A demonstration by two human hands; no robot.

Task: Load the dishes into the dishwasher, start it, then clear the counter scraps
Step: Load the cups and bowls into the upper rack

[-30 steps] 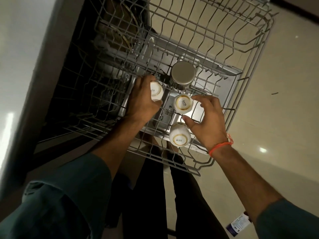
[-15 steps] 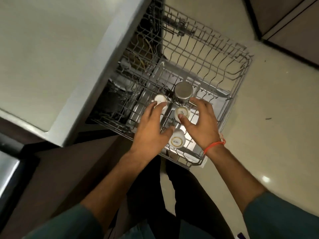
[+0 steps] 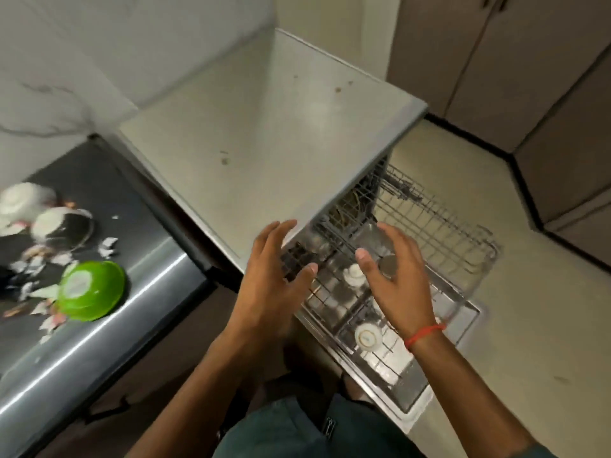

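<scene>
my left hand (image 3: 269, 285) hovers above the near left corner of the pulled-out dishwasher rack (image 3: 439, 233), fingers spread wide and holding nothing; my right hand (image 3: 398, 279) hangs over the middle of the rack, fingers also wide and loose, empty, a red thread band (image 3: 425, 335) on its wrist; the rack is grey wire, drawn out over the open dishwasher door (image 3: 426, 388) to the right of the pale dishwasher top (image 3: 264, 133); in it, an upturned white cup with a gold ring on its base (image 3: 367, 337) sits near the near edge, a second white cup (image 3: 353, 275) stands between my two hands, and a steel tumbler (image 3: 387, 265) shows just beside the right palm; any writing on the cups is too blurred to read; to the left, on the dark tabletop (image 3: 139, 266), an upturned green bowl (image 3: 91, 290) lies near the edge, with white scraps (image 3: 107, 246) scattered around it; farther left an upturned white bowl (image 3: 24, 200) and a steel-rimmed pot (image 3: 62, 228) lie tilted among the scraps, both smeared by motion blur; brown cabinet doors (image 3: 496, 61) stand at the far right above the beige floor (image 3: 545, 342).
</scene>
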